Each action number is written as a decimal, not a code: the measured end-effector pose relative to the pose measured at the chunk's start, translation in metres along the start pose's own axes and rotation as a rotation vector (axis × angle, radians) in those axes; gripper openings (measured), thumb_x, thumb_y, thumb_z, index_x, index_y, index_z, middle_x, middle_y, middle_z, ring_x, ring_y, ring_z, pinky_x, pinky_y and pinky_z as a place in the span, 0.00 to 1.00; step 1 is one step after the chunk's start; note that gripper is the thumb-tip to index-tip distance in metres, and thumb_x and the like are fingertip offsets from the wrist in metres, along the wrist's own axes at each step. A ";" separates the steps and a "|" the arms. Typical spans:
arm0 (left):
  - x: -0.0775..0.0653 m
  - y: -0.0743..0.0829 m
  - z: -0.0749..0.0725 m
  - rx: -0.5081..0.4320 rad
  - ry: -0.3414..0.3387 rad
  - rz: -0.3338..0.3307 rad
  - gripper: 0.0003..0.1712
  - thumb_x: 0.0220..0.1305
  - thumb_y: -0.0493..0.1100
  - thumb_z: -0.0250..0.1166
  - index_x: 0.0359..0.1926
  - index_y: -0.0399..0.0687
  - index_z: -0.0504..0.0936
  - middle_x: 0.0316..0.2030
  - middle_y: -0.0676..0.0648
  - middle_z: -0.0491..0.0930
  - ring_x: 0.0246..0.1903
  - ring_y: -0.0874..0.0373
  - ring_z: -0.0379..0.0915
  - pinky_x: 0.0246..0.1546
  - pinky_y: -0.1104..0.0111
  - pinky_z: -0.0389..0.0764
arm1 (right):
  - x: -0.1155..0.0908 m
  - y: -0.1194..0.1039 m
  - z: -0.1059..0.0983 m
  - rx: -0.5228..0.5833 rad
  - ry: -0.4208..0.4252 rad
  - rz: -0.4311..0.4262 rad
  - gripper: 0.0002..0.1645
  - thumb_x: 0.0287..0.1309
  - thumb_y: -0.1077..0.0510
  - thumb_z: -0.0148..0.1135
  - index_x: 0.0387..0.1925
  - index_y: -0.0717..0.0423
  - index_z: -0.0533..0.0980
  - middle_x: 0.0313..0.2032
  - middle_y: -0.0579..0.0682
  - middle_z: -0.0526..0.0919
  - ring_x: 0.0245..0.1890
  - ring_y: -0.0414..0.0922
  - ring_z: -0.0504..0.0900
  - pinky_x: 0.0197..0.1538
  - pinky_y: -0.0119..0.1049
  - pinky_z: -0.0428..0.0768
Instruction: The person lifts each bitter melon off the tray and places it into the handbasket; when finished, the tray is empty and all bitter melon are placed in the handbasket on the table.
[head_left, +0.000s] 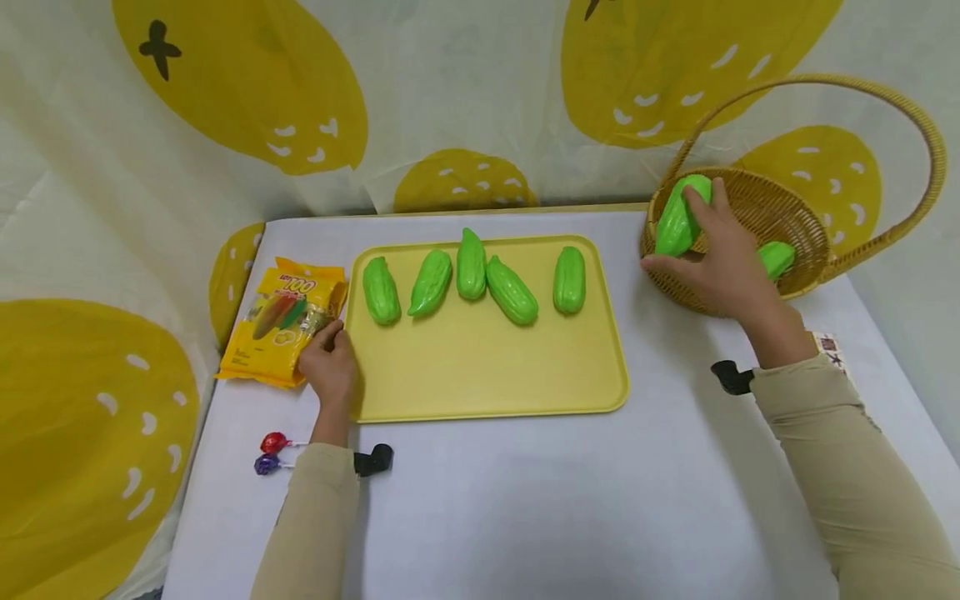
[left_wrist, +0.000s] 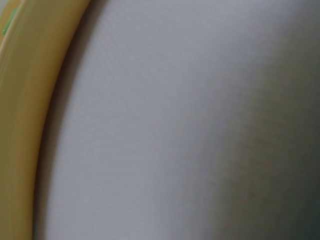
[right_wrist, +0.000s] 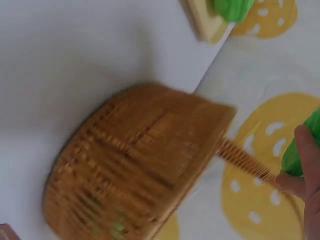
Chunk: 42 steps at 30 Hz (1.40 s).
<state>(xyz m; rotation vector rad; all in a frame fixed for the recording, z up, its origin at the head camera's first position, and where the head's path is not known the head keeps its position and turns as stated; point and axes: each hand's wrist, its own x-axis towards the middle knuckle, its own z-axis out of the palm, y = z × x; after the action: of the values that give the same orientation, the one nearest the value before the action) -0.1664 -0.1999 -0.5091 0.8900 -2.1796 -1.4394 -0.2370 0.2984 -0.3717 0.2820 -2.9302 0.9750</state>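
Observation:
My right hand (head_left: 723,254) grips a glossy green ridged toy vegetable (head_left: 677,221), shaped like a short gourd, over the left side of the wicker basket (head_left: 780,196). In the right wrist view, fingers (right_wrist: 306,150) and thumb hold that toy vegetable (right_wrist: 291,159) beyond the basket rim. Another green toy vegetable (head_left: 776,258) lies inside the basket, partly hidden by my hand. My left hand (head_left: 328,362) is at the left rim of the yellow tray (head_left: 487,371), beside the yellow snack bag (head_left: 273,325); I cannot tell whether it grips either. Several matching toy vegetables (head_left: 512,292) lie along the tray's far half.
Two wrapped lollipops, one red (head_left: 273,442) and one purple (head_left: 266,464), lie beside my left forearm. The basket's tall handle (head_left: 933,158) arches up at the right. A patterned card (head_left: 831,350) lies near my right wrist. Lemon-printed cloth (head_left: 465,92) hangs behind the table.

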 end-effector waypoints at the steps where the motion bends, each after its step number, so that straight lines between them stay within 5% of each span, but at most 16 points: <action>1: 0.000 0.000 0.000 0.001 -0.002 -0.002 0.16 0.73 0.35 0.58 0.56 0.37 0.85 0.55 0.36 0.85 0.53 0.49 0.79 0.51 0.69 0.76 | 0.003 0.007 -0.003 -0.003 -0.002 0.028 0.65 0.57 0.42 0.74 0.82 0.49 0.43 0.81 0.60 0.27 0.76 0.77 0.45 0.72 0.74 0.53; 9: 0.000 -0.001 0.001 -0.013 0.006 0.029 0.16 0.72 0.35 0.59 0.55 0.36 0.86 0.54 0.35 0.85 0.51 0.49 0.79 0.45 0.77 0.72 | 0.021 0.066 -0.018 -0.064 -0.060 0.218 0.65 0.61 0.33 0.65 0.82 0.45 0.35 0.79 0.63 0.22 0.73 0.82 0.42 0.67 0.78 0.57; 17: 0.000 -0.004 0.002 -0.006 0.015 0.018 0.16 0.72 0.35 0.59 0.55 0.36 0.86 0.55 0.36 0.85 0.53 0.49 0.79 0.49 0.74 0.74 | 0.032 0.099 -0.017 -0.119 -0.154 0.295 0.67 0.62 0.28 0.60 0.82 0.49 0.32 0.78 0.69 0.22 0.71 0.84 0.43 0.65 0.78 0.59; 24: 0.000 -0.004 0.002 0.006 0.006 0.006 0.16 0.72 0.34 0.58 0.56 0.37 0.85 0.56 0.36 0.84 0.55 0.49 0.79 0.55 0.66 0.78 | 0.033 0.113 -0.010 -0.134 -0.210 0.320 0.67 0.61 0.27 0.60 0.81 0.48 0.31 0.76 0.71 0.20 0.68 0.86 0.48 0.65 0.79 0.59; 32: 0.000 -0.003 0.002 -0.006 0.010 0.022 0.16 0.73 0.35 0.59 0.55 0.36 0.86 0.55 0.37 0.85 0.52 0.50 0.79 0.47 0.77 0.72 | 0.029 0.120 -0.004 -0.134 -0.265 0.330 0.68 0.62 0.28 0.61 0.81 0.51 0.31 0.76 0.71 0.19 0.65 0.85 0.54 0.62 0.77 0.64; 42: 0.000 -0.002 0.002 -0.002 0.015 0.001 0.16 0.72 0.35 0.59 0.55 0.37 0.86 0.53 0.36 0.85 0.49 0.50 0.78 0.44 0.79 0.70 | 0.031 0.126 -0.003 -0.134 -0.319 0.340 0.68 0.63 0.31 0.61 0.81 0.55 0.29 0.72 0.77 0.16 0.69 0.86 0.44 0.66 0.80 0.55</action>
<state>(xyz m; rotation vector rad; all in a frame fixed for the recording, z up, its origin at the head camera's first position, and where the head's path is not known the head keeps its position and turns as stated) -0.1667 -0.1991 -0.5116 0.8960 -2.1670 -1.4299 -0.2913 0.3943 -0.4408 -0.0791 -3.3969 0.8224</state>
